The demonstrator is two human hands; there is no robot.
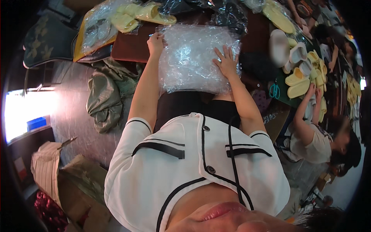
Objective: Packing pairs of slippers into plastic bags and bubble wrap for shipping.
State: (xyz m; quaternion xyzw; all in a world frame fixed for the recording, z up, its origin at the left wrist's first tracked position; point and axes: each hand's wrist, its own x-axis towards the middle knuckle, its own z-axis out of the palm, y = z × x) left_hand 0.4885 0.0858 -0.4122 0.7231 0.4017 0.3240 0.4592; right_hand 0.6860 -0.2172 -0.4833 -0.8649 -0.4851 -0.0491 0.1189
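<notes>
A wide, crinkled stack of clear plastic bags (193, 58) lies in front of me, over the near edge of the table and above my lap. At its left edge my left hand (156, 44) pinches the plastic, fingers bent round the border near the far left corner. My right hand (227, 62) rests on the right part of the plastic with its fingers spread and flat. Just beyond the stack lies more crumpled clear wrapping over dark items (228, 17).
Yellow slippers (150, 14) in clear wrap lie at the far left, beside wrapped grey ones (98, 33). More slippers (297, 77) and blue-handled scissors (274, 91) are on the right, where a co-worker (313, 137) handles footwear. An olive sack (104, 96) lies left.
</notes>
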